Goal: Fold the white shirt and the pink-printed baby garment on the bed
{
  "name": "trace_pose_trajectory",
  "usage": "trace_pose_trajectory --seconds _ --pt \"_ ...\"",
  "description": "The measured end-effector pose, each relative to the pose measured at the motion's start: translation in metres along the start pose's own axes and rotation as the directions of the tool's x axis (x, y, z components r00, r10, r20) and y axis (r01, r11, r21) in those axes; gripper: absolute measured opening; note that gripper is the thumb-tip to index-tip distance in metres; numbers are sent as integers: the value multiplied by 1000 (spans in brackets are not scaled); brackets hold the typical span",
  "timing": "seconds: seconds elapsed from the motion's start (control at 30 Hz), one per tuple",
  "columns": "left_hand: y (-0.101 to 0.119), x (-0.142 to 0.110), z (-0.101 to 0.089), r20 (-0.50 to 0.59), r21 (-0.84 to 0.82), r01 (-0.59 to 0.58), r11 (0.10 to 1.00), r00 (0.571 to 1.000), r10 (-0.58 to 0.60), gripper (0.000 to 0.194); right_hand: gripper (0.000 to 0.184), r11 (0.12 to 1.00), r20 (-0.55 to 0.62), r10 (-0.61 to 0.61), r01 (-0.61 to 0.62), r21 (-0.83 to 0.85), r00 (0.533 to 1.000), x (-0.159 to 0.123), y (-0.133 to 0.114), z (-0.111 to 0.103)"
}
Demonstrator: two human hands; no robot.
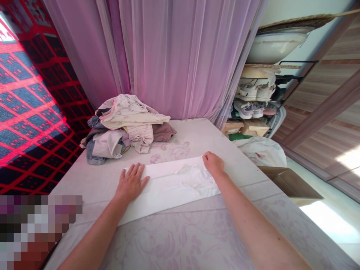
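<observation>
Midway across the flowered surface, a white cloth lies between two bare hands

Nearest, the pale floral surface [180,234] shows bare in front of the white cloth [160,193], a long strip set slantwise, its right end farther from the near side than its left. The left hand [130,184] rests palm down on the cloth's left part, fingers spread wide, grasping nothing. The right hand [213,164] has a narrow grip, fingers curled in at the cloth's far right corner, seemingly pinching it (the fingertips are partly hidden, so how much fabric they hold cannot be told).

As for progress, the cloth is laid out lengthwise and its left part looks fairly smooth; the right part is rumpled and not yet flat. Beyond it, towards the surface's far left corner, a loose heap of clothes [126,122] lies unsorted, to judge by its tangle.

Off the right edge stand an open cardboard box [287,182] and, farther back, a plastic bag [260,150], then a rack [298,77] with shoes [249,110]. Purple curtains [180,56] hang behind the far edge.
</observation>
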State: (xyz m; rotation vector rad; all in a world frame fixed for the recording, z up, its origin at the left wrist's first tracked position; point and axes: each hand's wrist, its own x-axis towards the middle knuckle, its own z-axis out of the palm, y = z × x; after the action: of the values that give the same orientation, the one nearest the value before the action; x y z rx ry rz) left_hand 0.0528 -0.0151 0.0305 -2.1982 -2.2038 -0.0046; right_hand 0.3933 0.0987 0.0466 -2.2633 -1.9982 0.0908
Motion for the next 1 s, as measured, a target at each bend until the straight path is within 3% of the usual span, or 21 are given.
trace_pose_trajectory --seconds 0.13,0.2,0.27,0.33,0.4,0.53,0.77,0.9,1.0 --pt "1 -1 -2 14 7 13 1000 1000 -13 62 45 999 -83 -46 47 19 996 -3 -5 -5" --pt "2 -1 -2 10 4 11 1000 1000 -11 62 47 982 -95 -185 188 29 978 -7 -10 -5" --pt "2 -1 -1 2 -3 9 1000 1000 -9 62 48 934 -11 -357 358 22 934 -13 -15 -1" --pt "1 0 0 5 -7 16 1000 1000 -16 62 52 902 118 -431 432 17 895 -20 -15 6" --pt "1 0 0 10 -7 21 1000 1000 -21 62 56 919 195 -389 395 6 900 -25 -12 14" --pt "2 0 -1 16 -14 18 1000 1000 -18 63 57 955 195 -292 297 6 936 -24 -6 19" --pt "4 -1 -4 27 -43 30 999 999 -29 62 57 975 273 -220 224 17 937 -26 -18 -13" --pt "-1 3 -12 100 -99 48 994 994 -38 56 57 942 98 -337 336 27 936 -66 -44 -29" --pt "-5 -7 -17 111 -140 15 990 994 1 55 57 869 42 -494 491 68 869 -107 -66 -21"
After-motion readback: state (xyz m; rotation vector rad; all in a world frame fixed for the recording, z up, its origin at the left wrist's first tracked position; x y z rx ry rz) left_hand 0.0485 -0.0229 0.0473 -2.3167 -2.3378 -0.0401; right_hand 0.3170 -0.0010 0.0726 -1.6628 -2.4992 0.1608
